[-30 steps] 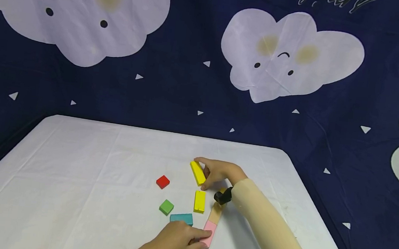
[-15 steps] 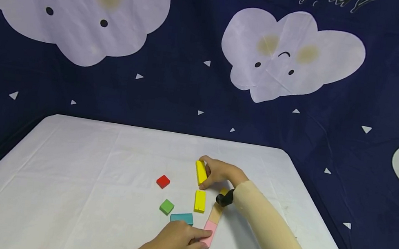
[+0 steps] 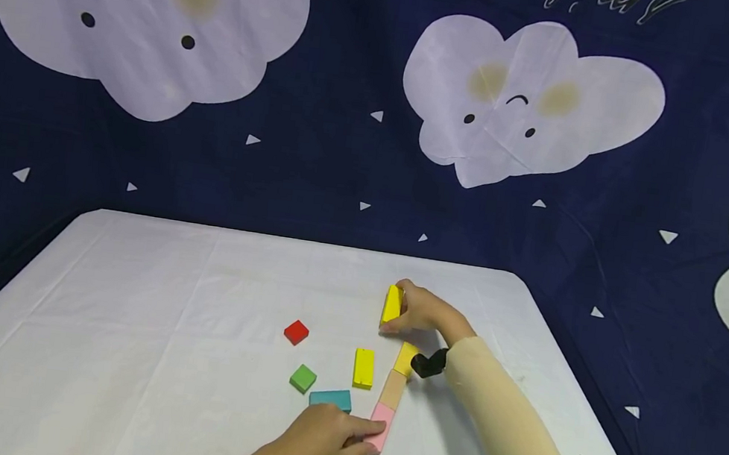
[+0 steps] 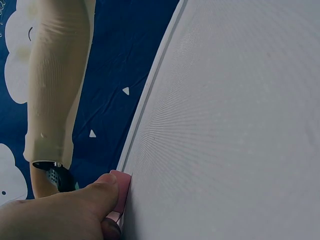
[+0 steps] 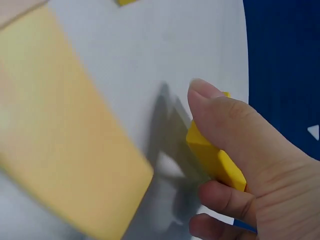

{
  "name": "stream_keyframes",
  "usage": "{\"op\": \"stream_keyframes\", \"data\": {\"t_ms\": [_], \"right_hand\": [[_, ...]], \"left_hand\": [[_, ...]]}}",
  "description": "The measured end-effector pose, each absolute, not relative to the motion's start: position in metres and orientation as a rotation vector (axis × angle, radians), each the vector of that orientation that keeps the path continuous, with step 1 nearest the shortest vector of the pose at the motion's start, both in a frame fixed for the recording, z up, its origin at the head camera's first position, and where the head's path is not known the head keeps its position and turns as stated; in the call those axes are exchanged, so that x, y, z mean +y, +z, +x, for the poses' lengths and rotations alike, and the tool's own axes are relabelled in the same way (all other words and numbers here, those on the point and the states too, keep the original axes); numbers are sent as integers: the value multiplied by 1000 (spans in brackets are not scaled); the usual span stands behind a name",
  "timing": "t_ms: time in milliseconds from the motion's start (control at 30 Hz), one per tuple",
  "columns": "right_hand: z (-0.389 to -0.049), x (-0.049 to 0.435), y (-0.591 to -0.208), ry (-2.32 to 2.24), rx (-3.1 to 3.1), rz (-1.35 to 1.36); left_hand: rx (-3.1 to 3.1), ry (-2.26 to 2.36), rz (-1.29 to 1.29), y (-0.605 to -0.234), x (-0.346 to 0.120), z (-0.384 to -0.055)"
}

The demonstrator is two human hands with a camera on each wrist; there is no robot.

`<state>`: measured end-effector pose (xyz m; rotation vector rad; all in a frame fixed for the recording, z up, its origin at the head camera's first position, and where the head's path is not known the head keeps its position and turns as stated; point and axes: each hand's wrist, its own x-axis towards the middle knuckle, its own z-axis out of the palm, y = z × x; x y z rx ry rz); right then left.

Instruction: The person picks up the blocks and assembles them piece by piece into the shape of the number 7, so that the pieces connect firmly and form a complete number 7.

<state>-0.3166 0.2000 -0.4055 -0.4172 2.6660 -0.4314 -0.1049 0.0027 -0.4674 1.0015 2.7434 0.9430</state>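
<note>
My right hand (image 3: 425,312) pinches a yellow block (image 3: 392,305) between thumb and fingers; in the right wrist view the thumb covers part of this block (image 5: 215,160). Its shadow falls on the tabletop. Just below that hand, a row of three blocks stands end to end: an orange-yellow block (image 3: 406,360), a tan block (image 3: 392,390) and a pink block (image 3: 380,428). My left hand (image 3: 319,444) grips the pink block at the near end, with finger and thumb on it. In the left wrist view the pink block (image 4: 121,190) is partly behind the thumb.
Left of the row lie another yellow block (image 3: 363,368), a teal block (image 3: 331,398) partly behind the left hand, a green block (image 3: 303,378) and a red block (image 3: 296,332). The white table (image 3: 124,320) ends at a dark blue cloud-printed cloth (image 3: 316,177).
My right hand has carried the yellow block to the right and away from me, turning it more upright in view. The orange-yellow block shows more now. My left hand stays on the pink block.
</note>
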Motion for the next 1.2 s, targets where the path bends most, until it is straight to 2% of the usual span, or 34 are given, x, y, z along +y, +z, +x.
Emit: {"op": "stream_keyframes", "data": {"t_ms": [467, 1200], "right_hand": [[-309, 233, -417, -426, 2734, -295], [-296, 244, -414, -438, 2692, -267]], "left_hand": [[2766, 948, 1033, -469, 2, -105], [2796, 961, 1076, -469, 1, -104]]}}
